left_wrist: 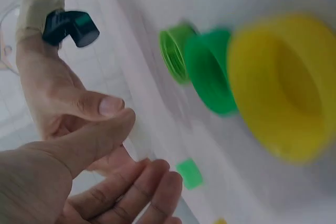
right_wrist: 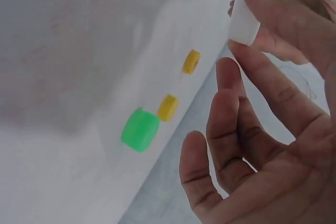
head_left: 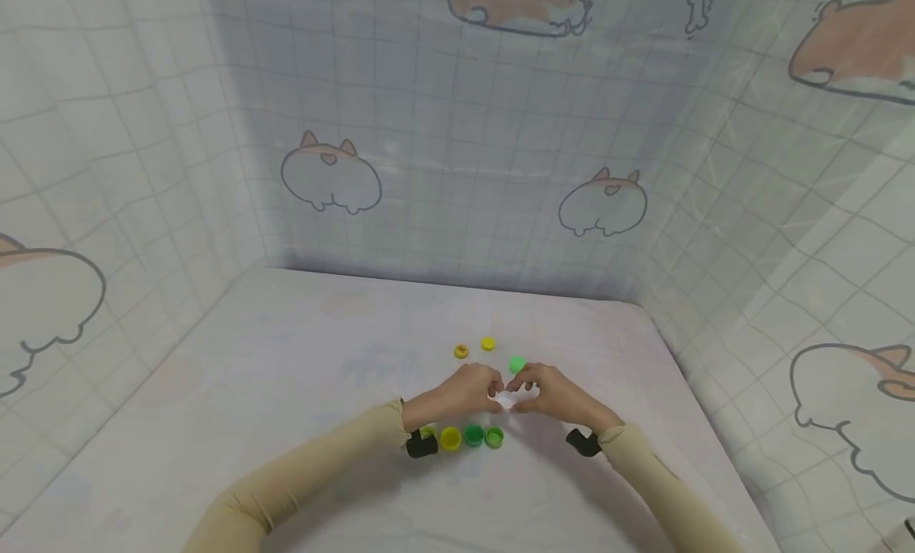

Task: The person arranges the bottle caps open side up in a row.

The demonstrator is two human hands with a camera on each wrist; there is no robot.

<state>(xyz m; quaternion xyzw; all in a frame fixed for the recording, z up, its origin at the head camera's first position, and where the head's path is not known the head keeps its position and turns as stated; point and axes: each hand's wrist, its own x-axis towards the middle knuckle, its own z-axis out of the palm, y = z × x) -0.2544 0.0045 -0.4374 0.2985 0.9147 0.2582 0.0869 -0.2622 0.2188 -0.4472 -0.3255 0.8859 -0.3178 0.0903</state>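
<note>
A small white round cap (head_left: 506, 400) is held up between both hands, above the table. My left hand (head_left: 468, 388) pinches it from the left with thumb and fingers, while my right hand (head_left: 554, 392) grips the other side. In the right wrist view the white cap (right_wrist: 244, 20) shows edge-on, between the right thumb and index finger, with left fingertips close against it. The other right fingers are bent and apart from it. From the left wrist the cap is mostly hidden behind the fingers. Beyond the hands sits a bright green lid (head_left: 518, 365).
Nearer the body stand a yellow cup (head_left: 450, 438), a dark green cup (head_left: 474, 435) and a light green cup (head_left: 494, 437) in a row. A lime cup (head_left: 427, 431) is partly hidden by the left wrist camera. Two yellow lids (head_left: 488, 343) lie farther back.
</note>
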